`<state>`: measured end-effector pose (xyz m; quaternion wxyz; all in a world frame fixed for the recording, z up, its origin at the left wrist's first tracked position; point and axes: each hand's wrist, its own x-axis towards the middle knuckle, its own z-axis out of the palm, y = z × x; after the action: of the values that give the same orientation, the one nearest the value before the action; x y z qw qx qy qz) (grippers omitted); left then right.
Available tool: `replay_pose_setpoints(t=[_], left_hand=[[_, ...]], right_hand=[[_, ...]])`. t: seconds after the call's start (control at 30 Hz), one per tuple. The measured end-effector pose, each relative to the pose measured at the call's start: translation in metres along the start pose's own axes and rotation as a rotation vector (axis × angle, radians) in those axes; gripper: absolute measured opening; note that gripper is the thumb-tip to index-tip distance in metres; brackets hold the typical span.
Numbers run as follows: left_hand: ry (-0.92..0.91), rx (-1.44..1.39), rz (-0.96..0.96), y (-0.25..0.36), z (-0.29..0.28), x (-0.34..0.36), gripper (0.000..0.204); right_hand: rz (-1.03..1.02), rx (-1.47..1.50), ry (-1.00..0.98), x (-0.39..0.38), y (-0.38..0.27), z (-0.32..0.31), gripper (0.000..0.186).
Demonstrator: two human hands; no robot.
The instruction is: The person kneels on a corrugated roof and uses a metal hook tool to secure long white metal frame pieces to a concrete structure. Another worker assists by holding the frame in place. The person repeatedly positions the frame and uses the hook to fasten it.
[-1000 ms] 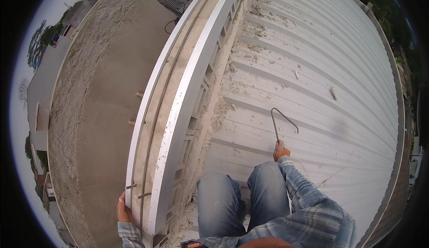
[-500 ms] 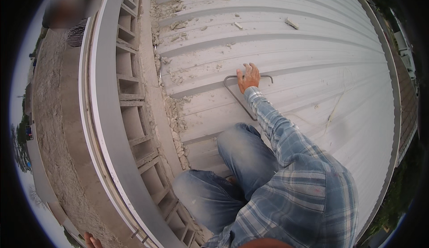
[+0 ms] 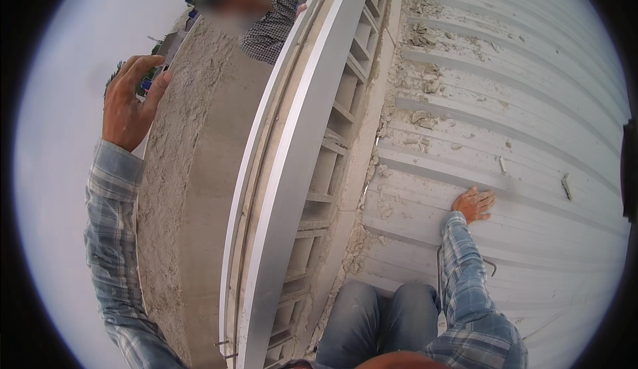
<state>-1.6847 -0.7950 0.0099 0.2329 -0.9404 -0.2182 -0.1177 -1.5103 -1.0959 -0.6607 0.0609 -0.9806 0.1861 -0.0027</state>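
On ribbed metal roof point(image 3: 558, 249): right hand point(image 3: 473, 205) flat.

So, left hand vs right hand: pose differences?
Left hand is raised, half-curled; right hand lies flat, palm down, on the ribbed metal roof. Left hand is left of the long silver board, right hand right of it. Both are bare, holding nothing.

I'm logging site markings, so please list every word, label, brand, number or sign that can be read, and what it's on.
None can be read.
Corrugated roof sheeting, bent metal rod and silver rails: no lettering I can make out.
Distant blue shapes by the left hand: too small to tell.
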Motion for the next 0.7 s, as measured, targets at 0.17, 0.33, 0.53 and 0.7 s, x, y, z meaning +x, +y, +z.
replay_pose_setpoints(t=[0.17,0.33,0.53,0.7], left_hand=[[0.003,0.08,0.172,0.018,0.082,0.196,0.056],[0.005,-0.324,0.066,0.067,0.214,0.328,0.075],[0.224,-0.237,0.103,0.117,0.334,0.401,0.063],[0.228,-0.204,0.056,0.12,0.345,0.419,0.055]], right_hand=[[0.0,0.059,-0.037,0.0,-0.001,-0.007,0.065],[0.007,0.071,-0.001,0.01,-0.001,-0.005,0.064],[-0.027,0.09,0.07,0.008,0.004,0.009,0.064],[-0.042,0.102,0.081,0.006,0.004,0.01,0.064]])
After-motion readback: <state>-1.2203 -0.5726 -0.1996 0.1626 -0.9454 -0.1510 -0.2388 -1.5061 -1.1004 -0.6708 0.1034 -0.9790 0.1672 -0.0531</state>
